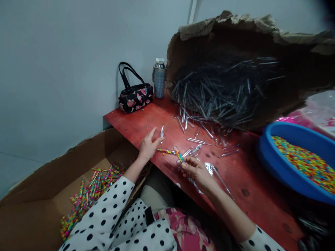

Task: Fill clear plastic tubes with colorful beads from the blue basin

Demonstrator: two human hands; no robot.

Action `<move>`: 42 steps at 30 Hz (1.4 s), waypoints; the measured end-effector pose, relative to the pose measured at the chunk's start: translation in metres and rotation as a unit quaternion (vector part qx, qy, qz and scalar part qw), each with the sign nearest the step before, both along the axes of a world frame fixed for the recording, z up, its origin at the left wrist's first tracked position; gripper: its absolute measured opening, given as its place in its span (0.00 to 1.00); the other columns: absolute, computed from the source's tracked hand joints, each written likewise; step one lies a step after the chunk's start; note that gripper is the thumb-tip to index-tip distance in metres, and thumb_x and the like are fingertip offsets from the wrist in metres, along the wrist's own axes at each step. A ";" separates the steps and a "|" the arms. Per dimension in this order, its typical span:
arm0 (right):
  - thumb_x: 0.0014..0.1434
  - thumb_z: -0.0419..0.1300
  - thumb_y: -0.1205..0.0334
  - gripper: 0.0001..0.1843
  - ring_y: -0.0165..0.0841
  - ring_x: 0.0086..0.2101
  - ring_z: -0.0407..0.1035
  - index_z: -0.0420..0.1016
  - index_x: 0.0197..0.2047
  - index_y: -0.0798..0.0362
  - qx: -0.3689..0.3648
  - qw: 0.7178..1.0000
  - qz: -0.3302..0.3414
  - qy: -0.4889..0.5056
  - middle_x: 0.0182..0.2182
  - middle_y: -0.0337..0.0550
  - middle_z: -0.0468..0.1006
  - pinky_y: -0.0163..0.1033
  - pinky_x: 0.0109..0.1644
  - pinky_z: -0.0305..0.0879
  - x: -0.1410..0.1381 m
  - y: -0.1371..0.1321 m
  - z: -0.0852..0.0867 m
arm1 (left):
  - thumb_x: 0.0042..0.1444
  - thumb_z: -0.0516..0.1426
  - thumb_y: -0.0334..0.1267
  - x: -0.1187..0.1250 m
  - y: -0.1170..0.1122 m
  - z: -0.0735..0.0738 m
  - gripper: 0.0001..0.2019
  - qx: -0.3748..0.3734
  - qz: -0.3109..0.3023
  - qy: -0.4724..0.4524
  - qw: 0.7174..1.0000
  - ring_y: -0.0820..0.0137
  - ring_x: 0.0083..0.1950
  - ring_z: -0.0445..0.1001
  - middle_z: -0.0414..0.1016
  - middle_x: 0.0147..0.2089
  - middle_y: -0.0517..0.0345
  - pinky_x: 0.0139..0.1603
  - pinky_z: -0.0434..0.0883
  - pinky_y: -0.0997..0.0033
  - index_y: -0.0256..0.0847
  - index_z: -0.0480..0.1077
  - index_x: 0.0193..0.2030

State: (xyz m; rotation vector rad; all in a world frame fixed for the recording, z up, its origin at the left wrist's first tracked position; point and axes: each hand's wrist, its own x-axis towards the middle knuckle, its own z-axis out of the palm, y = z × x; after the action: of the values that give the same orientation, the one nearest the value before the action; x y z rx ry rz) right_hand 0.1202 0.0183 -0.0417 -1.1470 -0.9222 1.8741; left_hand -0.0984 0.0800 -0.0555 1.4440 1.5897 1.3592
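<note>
My right hand [196, 170] pinches a short clear tube filled with colourful candy pieces [179, 156] between thumb and fingers, just above the table's near edge. Touching or crossing its upper end is another candy-filled tube [166, 151], which points toward my left hand. My left hand [148, 144] hovers by the edge with thumb and fingers apart. Close to its thumb tip is a small clear plastic piece [162, 133]; whether they touch I cannot tell. Several empty clear tubes [197, 141] lie on the red table [167, 111] beyond my right hand.
A torn cardboard box [172, 55] spills clear tubes across the back. At right stands a blue basin [267, 153] of colourful candies [306, 164]. Filled tubes [91, 188] lie in a low carton [31, 205] at left. A floral handbag [136, 98] and bottle [159, 80] stand behind.
</note>
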 end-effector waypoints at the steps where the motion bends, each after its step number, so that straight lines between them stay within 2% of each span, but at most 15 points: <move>1: 0.40 0.70 0.54 0.18 0.26 0.24 0.63 0.71 0.32 0.52 0.000 1.000 -0.002 -0.001 0.23 0.34 0.70 0.32 0.27 0.60 0.000 -0.001 0.000 | 0.52 0.59 0.41 -0.001 -0.010 0.001 0.23 0.023 0.012 0.047 0.999 0.62 0.56 0.68 0.69 0.55 0.47 0.56 0.64 0.62 0.40 0.65 0.55; 5: 0.40 0.70 0.54 0.18 0.26 0.24 0.63 0.72 0.32 0.52 0.000 1.000 -0.013 -0.003 0.23 0.34 0.70 0.32 0.27 0.60 0.000 -0.002 -0.002 | 0.58 0.53 0.41 0.000 -0.052 0.004 0.11 0.062 0.018 0.188 0.980 0.67 0.45 0.71 0.72 0.42 0.54 0.48 0.66 0.67 0.41 0.69 0.46; 9: 0.39 0.71 0.54 0.18 0.26 0.24 0.64 0.72 0.32 0.52 -0.018 1.000 -0.020 -0.001 0.24 0.35 0.70 0.31 0.27 0.60 -0.001 -0.004 -0.003 | 0.60 0.52 0.41 0.008 -0.073 -0.004 0.09 0.051 -0.014 0.305 0.951 0.65 0.43 0.69 0.73 0.39 0.54 0.47 0.63 0.64 0.41 0.70 0.42; 12: 0.39 0.71 0.54 0.18 0.26 0.24 0.63 0.72 0.32 0.52 -0.025 0.999 -0.022 -0.006 0.24 0.35 0.70 0.32 0.27 0.60 -0.002 -0.006 -0.002 | 0.59 0.53 0.41 0.016 -0.074 -0.008 0.10 0.044 -0.008 0.378 0.925 0.62 0.43 0.67 0.73 0.39 0.53 0.46 0.61 0.62 0.42 0.70 0.43; 16: 0.38 0.71 0.54 0.18 0.26 0.24 0.63 0.72 0.31 0.52 -0.029 0.999 -0.029 0.001 0.24 0.35 0.70 0.32 0.27 0.60 -0.002 -0.009 -0.002 | 0.58 0.54 0.42 0.025 -0.068 -0.007 0.10 0.027 -0.011 0.437 0.899 0.61 0.43 0.66 0.72 0.39 0.52 0.44 0.59 0.60 0.43 0.70 0.44; 23: 0.39 0.71 0.56 0.18 0.26 0.24 0.63 0.72 0.32 0.53 -0.028 0.999 -0.037 0.010 0.24 0.35 0.70 0.31 0.27 0.60 -0.004 -0.012 0.001 | 0.59 0.52 0.44 0.031 -0.061 -0.009 0.10 0.008 -0.003 0.479 0.878 0.60 0.42 0.65 0.72 0.36 0.53 0.41 0.57 0.61 0.42 0.71 0.37; 27: 0.38 0.71 0.55 0.19 0.26 0.24 0.63 0.72 0.33 0.52 -0.030 0.999 -0.042 0.012 0.23 0.35 0.70 0.32 0.27 0.60 -0.005 -0.013 0.001 | 0.61 0.50 0.41 0.030 -0.060 -0.010 0.10 0.016 -0.005 0.469 0.883 0.61 0.42 0.65 0.72 0.35 0.52 0.41 0.57 0.62 0.42 0.70 0.36; 30: 0.39 0.71 0.56 0.18 0.26 0.24 0.64 0.72 0.33 0.52 -0.037 0.998 -0.042 0.020 0.25 0.36 0.71 0.32 0.27 0.61 -0.004 -0.014 0.000 | 0.62 0.49 0.40 0.028 -0.062 -0.011 0.10 0.021 -0.002 0.435 0.900 0.62 0.41 0.67 0.73 0.36 0.52 0.42 0.59 0.62 0.41 0.69 0.37; 32: 0.39 0.71 0.56 0.18 0.26 0.24 0.64 0.72 0.33 0.52 -0.043 0.998 -0.039 0.030 0.26 0.36 0.72 0.32 0.27 0.61 -0.004 -0.015 0.000 | 0.62 0.48 0.39 0.026 -0.064 -0.009 0.10 0.022 0.001 0.383 0.923 0.63 0.41 0.69 0.74 0.36 0.53 0.43 0.60 0.63 0.41 0.69 0.38; 36: 0.39 0.71 0.58 0.18 0.25 0.24 0.64 0.72 0.33 0.53 -0.066 0.995 -0.042 0.060 0.26 0.36 0.73 0.31 0.26 0.60 -0.005 -0.016 0.000 | 0.61 0.49 0.38 0.025 -0.068 -0.001 0.08 0.013 -0.004 0.218 0.976 0.66 0.39 0.72 0.75 0.37 0.56 0.42 0.65 0.69 0.42 0.69 0.37; 39: 0.39 0.71 0.59 0.17 0.24 0.23 0.64 0.72 0.33 0.53 -0.077 0.993 -0.043 0.078 0.26 0.37 0.73 0.30 0.25 0.60 -0.006 -0.016 0.002 | 0.59 0.51 0.38 0.028 -0.067 0.007 0.07 0.009 -0.002 0.147 0.989 0.68 0.37 0.73 0.75 0.35 0.58 0.39 0.66 0.71 0.43 0.70 0.37; 42: 0.39 0.71 0.59 0.17 0.25 0.24 0.64 0.72 0.33 0.53 -0.081 0.992 -0.043 0.086 0.27 0.38 0.74 0.30 0.26 0.60 -0.005 -0.016 0.004 | 0.57 0.53 0.37 0.032 -0.061 0.011 0.05 0.024 0.002 0.128 0.991 0.69 0.37 0.73 0.74 0.35 0.58 0.40 0.67 0.71 0.42 0.70 0.36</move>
State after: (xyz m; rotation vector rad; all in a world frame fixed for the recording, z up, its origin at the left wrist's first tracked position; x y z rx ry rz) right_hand 0.1148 0.0019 -0.0379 -1.0805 -0.6257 1.9703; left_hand -0.0666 0.0193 -0.0446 1.7017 1.7288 1.2608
